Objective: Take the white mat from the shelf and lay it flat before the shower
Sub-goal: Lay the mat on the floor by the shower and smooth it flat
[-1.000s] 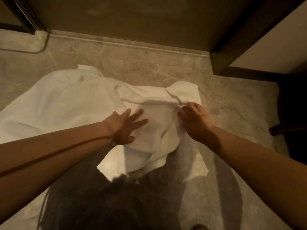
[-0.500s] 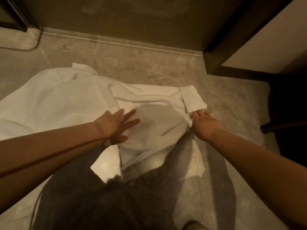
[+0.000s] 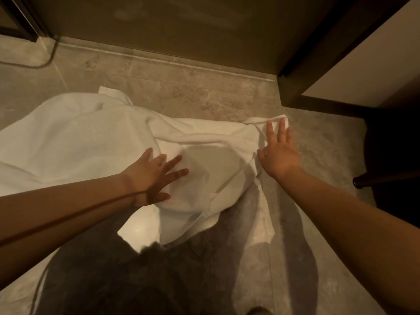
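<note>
The white mat (image 3: 75,137) lies spread on the stone floor in front of the shower threshold (image 3: 172,62), still rumpled, with a thick fold running across its middle. My left hand (image 3: 154,173) presses flat on the mat near its centre, fingers apart. Over the mat's far right corner, my right hand (image 3: 278,153) rests palm down with fingers stretched out, pushing the cloth outward. Neither hand grips the mat. The mat's near edge is partly lost in my shadow.
A glass shower wall (image 3: 159,21) stands just beyond the threshold. At the right, a dark frame post (image 3: 293,87) meets the floor, and a dark furniture leg (image 3: 372,180) sticks out near my right arm. Bare stone floor (image 3: 322,142) lies right of the mat.
My right hand let go of the folded corner, slid it rightward and away, and now lies flat on it. The corner has unfolded. My left hand stays pressed on the mat.
</note>
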{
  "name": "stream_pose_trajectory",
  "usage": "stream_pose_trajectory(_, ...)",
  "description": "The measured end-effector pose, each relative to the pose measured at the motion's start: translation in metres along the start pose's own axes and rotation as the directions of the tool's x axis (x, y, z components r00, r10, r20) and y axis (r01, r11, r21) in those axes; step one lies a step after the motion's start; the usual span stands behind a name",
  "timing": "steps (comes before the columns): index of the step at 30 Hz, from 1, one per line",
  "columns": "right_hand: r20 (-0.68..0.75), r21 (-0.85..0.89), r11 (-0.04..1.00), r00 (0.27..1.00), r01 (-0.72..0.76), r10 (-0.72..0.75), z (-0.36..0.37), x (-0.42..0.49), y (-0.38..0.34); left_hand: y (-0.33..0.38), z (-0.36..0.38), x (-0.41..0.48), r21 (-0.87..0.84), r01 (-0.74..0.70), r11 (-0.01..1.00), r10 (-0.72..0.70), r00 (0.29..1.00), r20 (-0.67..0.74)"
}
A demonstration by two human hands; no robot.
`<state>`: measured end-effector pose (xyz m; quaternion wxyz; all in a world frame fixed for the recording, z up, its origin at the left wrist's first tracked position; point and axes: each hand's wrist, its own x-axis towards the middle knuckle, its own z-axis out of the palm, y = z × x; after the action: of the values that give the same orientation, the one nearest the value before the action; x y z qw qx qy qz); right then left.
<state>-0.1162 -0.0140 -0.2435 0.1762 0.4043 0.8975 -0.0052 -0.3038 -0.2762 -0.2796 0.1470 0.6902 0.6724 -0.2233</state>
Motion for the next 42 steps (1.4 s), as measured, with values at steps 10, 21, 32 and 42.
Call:
stream_pose_trajectory(10,0.181,0.045,0.993,0.979,-0.106,0.096,0.027,0.023,0.01,0.001,0.008,-0.002,0.012,-0.018,1.0,0.018,0.998,-0.058)
stream_pose_trajectory(21,0.069,0.126,0.982,0.989,-0.138,0.13,0.035,0.01,-0.007,0.002,0.026,-0.003,-0.009,-0.024,1.0,0.023,0.988,-0.152)
stream_pose_trajectory(32,0.174,0.281,0.954,0.973,0.1,-0.153,0.069,-0.059,-0.064,0.002,0.022,-0.003,-0.085,-0.078,0.993,0.069,0.992,-0.11)
stream_pose_trajectory(42,0.326,0.163,0.965,0.912,0.204,-0.248,0.068,-0.046,-0.023,0.001,0.041,-0.029,0.052,-0.109,0.993,0.11,0.994,-0.025)
